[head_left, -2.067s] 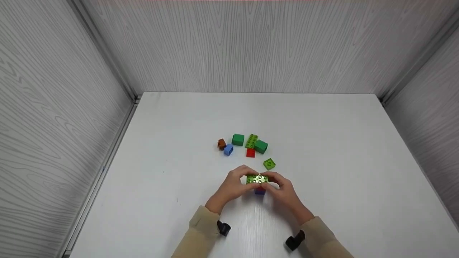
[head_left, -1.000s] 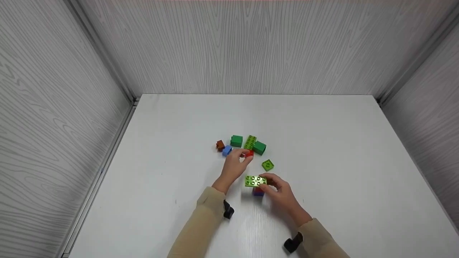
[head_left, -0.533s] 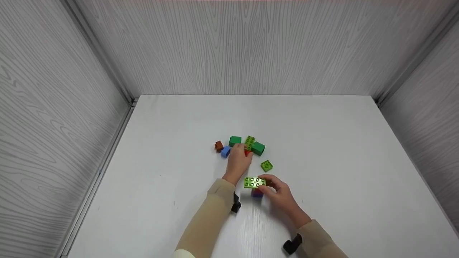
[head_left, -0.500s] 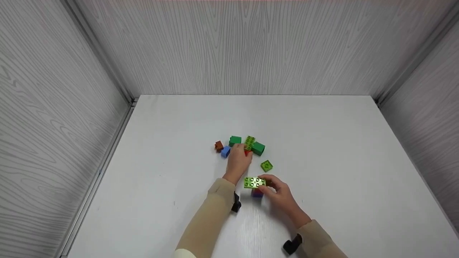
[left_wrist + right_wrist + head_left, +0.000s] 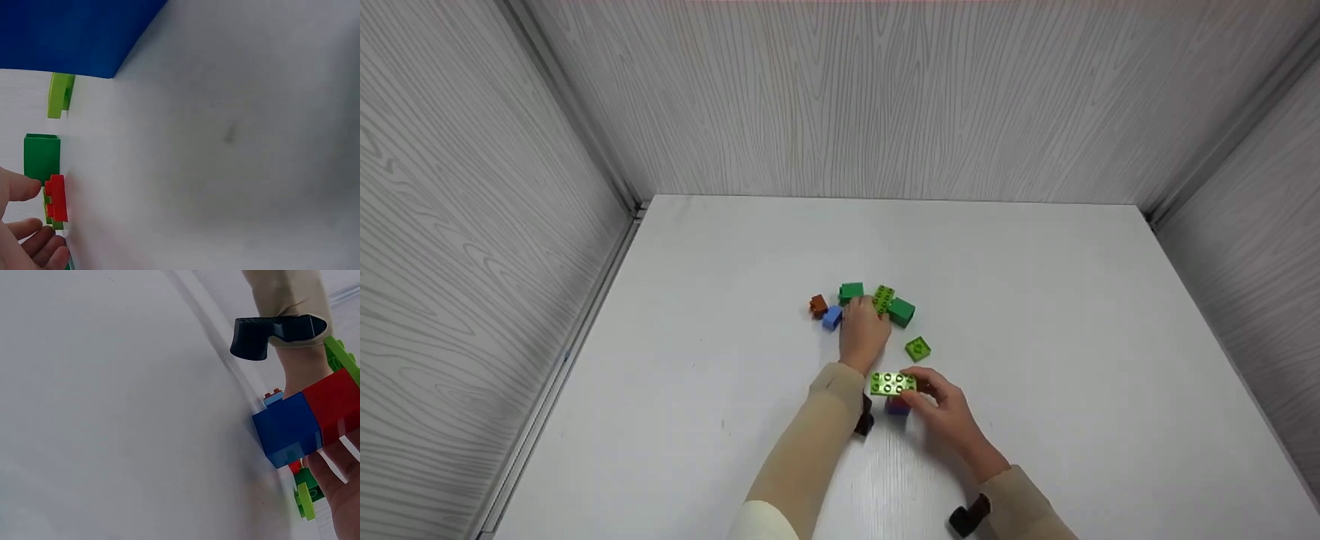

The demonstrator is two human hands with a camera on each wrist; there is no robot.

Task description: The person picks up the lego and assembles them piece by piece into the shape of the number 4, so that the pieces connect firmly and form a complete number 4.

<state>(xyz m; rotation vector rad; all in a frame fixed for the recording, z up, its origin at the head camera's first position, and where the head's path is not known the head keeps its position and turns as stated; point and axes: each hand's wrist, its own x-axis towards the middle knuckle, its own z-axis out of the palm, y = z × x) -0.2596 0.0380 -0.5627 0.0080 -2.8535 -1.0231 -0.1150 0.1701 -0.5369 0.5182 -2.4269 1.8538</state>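
Left hand (image 5: 863, 335): parted beside red plate (image 5: 59, 198), gripping nothing | right hand (image 5: 946, 409): pinches stack (image 5: 893, 385) | risk: crowding could jostle green block (image 5: 41, 157)

From the head, looks forward and down from well above, far enough back to take in the desk (image 5: 1035, 315), back wall (image 5: 840, 105), left hand (image 5: 864, 337) and right hand (image 5: 949, 409). From the left wrist, looks low across the desk, rolled sideways, with the left hand at lower left and the blue block (image 5: 73, 34) large and close above. From the right wrist, looks low too, tilted, with that block and the right hand close at the right edge. Shares the blue block between both wrist views, the left sleeve (image 5: 289, 292) between head and right wrist.
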